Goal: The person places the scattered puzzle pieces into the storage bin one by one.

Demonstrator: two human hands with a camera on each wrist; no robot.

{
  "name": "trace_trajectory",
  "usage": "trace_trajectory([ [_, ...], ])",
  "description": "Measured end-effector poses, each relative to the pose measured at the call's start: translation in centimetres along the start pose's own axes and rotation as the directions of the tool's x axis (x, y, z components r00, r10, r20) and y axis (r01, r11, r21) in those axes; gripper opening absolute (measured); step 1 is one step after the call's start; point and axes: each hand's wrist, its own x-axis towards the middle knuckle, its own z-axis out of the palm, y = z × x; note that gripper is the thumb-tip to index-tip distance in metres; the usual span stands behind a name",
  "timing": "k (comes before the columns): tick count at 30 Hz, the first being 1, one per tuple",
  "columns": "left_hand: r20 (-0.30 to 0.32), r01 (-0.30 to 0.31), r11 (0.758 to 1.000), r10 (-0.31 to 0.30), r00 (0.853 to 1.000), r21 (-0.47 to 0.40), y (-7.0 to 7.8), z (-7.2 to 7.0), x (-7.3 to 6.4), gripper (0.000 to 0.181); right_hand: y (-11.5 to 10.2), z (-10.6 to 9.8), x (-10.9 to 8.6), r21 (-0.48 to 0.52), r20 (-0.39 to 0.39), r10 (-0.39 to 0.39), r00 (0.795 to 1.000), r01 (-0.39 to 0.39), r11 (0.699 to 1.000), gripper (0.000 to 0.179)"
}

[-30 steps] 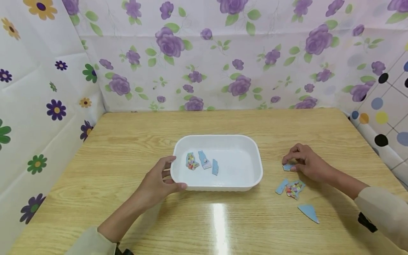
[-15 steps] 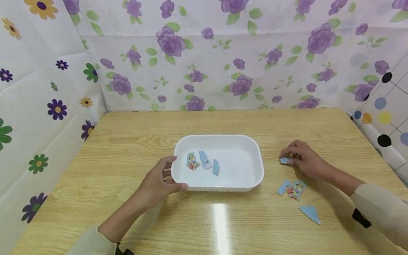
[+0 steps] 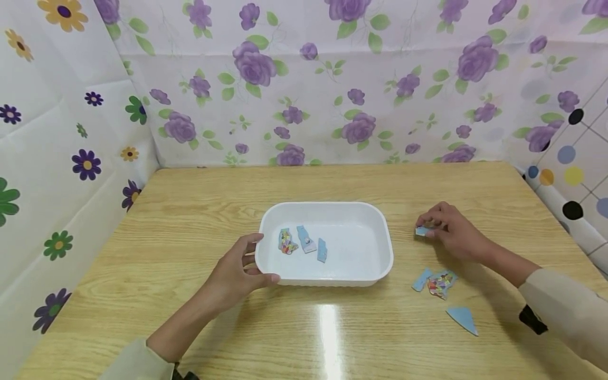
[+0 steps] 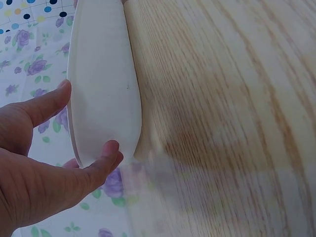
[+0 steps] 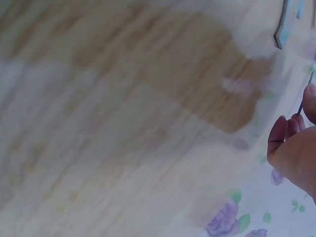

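Observation:
My left hand (image 3: 235, 269) grips the left end of a white tray (image 3: 356, 248), its thumb along the front rim. The left wrist view shows the tray's outer wall (image 4: 101, 74) between the thumb and fingers. Inside the tray lie a colourful puzzle piece (image 3: 287, 241) and two light blue ones, the longer piece (image 3: 305, 239) and the smaller piece (image 3: 322, 250). To the tray's right, my right hand (image 3: 453, 235) pinches a small blue puzzle piece (image 3: 420, 231) between thumb and fingers, low over the table. Only its thin edge shows in the right wrist view.
Nearer me on the right of the wooden table (image 3: 199, 200) lie a narrow blue piece (image 3: 421, 279), a colourful piece (image 3: 441, 284) and a blue triangular piece (image 3: 463, 319). Flowered sheets (image 3: 323, 105) hang behind and at the sides.
My right hand has moved away from me and slightly left, carrying the blue puzzle piece from near the other loose pieces. The left hand keeps its grip, and the tray stays in place.

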Motion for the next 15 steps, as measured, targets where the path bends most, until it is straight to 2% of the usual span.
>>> trace_trajectory([
  [6,-0.002,0.000,1.000,0.000,1.000,0.002,-0.01,0.04,-0.01,0.092,-0.54,-0.55,0.11,-0.005,-0.020,0.024,1.000,-0.024,1.000,0.021],
  [15,-0.006,0.001,1.000,-0.001,1.000,0.000,-0.03,0.07,0.01,0.091,-0.48,0.10,0.30,0.033,-0.012,0.063,0.998,-0.062,0.998,0.019],
])
